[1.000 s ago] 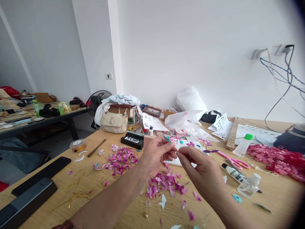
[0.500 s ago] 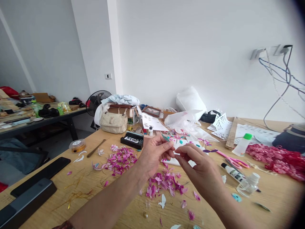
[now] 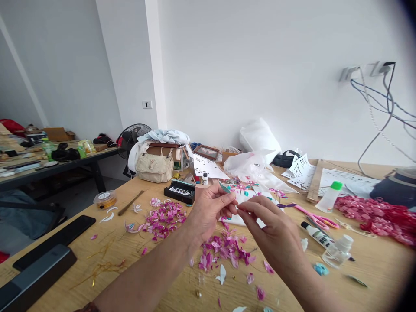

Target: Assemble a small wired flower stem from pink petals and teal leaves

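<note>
My left hand [image 3: 212,208] is closed in a pinch, with a small teal leaf piece [image 3: 224,187] showing above its thumb and forefinger. Close beside it, my right hand [image 3: 266,221] pinches at the left fingertips; whatever is between its fingers is too small to make out. Both hands are raised over the wooden table. Magenta petals [image 3: 224,250] are scattered beneath them, and another heap of petals [image 3: 165,216] lies to the left. Behind the fingers, a white sheet [image 3: 242,197] carries pink and teal flower pieces.
Pink scissors [image 3: 320,221], a black-capped tube [image 3: 316,235], a clear bottle [image 3: 338,253] and a green-capped bottle [image 3: 329,198] stand or lie at right. A black tray [image 3: 178,193] sits behind the left petals. Dark devices [image 3: 55,242] lie at the left edge.
The right hand's fingers have shifted slightly at the left fingertips. The left hand keeps its pinch, and the view has moved a little.
</note>
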A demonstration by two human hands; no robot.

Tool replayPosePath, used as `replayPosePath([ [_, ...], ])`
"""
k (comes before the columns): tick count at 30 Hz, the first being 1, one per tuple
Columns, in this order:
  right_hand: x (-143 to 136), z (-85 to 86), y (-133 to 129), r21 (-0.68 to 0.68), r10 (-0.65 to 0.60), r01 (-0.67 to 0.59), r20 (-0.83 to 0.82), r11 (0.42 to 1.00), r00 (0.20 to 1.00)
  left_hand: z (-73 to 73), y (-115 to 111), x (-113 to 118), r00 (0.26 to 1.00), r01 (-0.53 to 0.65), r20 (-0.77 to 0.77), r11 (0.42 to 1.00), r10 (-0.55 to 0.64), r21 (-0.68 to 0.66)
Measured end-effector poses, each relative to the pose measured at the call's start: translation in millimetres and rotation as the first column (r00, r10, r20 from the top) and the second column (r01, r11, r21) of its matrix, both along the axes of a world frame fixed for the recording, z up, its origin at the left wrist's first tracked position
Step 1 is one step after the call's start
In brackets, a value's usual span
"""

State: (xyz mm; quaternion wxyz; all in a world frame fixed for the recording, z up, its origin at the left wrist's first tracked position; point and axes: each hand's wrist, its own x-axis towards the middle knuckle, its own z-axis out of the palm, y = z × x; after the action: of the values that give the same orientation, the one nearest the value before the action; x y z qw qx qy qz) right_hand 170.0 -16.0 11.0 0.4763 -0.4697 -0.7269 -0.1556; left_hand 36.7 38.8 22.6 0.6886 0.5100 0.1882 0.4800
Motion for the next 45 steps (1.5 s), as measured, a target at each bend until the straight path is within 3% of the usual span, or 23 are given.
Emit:
replayPosePath([
  [12, -3.2, 3.2, -0.5, -0.212, 0.001, -0.067, -0.296, 0.975, 0.955, -1.7, -0.8, 1.3, 0.996, -0.036, -0.081, 0.991, 0.046, 0.130],
  [18, -3.7, -6.4, 6.9, -0.361, -0.001, -0.253, -0.576, 0.897, 0.817, -0.6, -6.3, 3.6, 0.995, -0.073, -0.060, 0.992, 0.079, 0.098],
  [22, -8.8, -6.2, 6.5, -0.391, -0.005, -0.361, -0.684, 0.846, 0.729, -1.5, -6.4, 4.9, 0.986, -0.138, -0.072, 0.983, 0.148, 0.125],
  [29, -21.3, 6.7, -0.5, -0.408, 0.020, -0.462, -0.732, 0.787, 0.681, -2.8, 1.4, 4.6, 0.968, -0.226, -0.069, 0.960, 0.240, 0.164],
  [34, -23.6, 0.7, 2.9, -0.398, 0.038, -0.482, -0.739, 0.781, 0.673, -2.7, 8.6, 1.1, 0.956, -0.263, -0.066, 0.937, 0.284, 0.229],
  [39, -25.2, -4.8, 1.6, -0.452, 0.006, -0.281, -0.519, 0.847, 0.855, -1.2, 10.8, -1.4, 0.917, -0.320, -0.130, 0.888, 0.378, 0.330],
  [41, -25.7, -4.0, -1.1, -0.446, 0.008, -0.239, -0.461, 0.862, 0.888, -0.8, 10.3, -1.8, 0.911, -0.317, -0.148, 0.882, 0.386, 0.348],
  [43, -25.2, -2.8, -2.6, -0.457, 0.019, -0.312, -0.539, 0.833, 0.842, -0.4, 9.1, -2.0, 0.908, -0.315, -0.158, 0.881, 0.387, 0.353],
  [45, -23.7, -1.9, -2.4, -0.458, 0.013, -0.421, -0.664, 0.783, 0.747, -0.3, 7.3, -1.7, 0.908, -0.310, -0.166, 0.884, 0.384, 0.350],
])
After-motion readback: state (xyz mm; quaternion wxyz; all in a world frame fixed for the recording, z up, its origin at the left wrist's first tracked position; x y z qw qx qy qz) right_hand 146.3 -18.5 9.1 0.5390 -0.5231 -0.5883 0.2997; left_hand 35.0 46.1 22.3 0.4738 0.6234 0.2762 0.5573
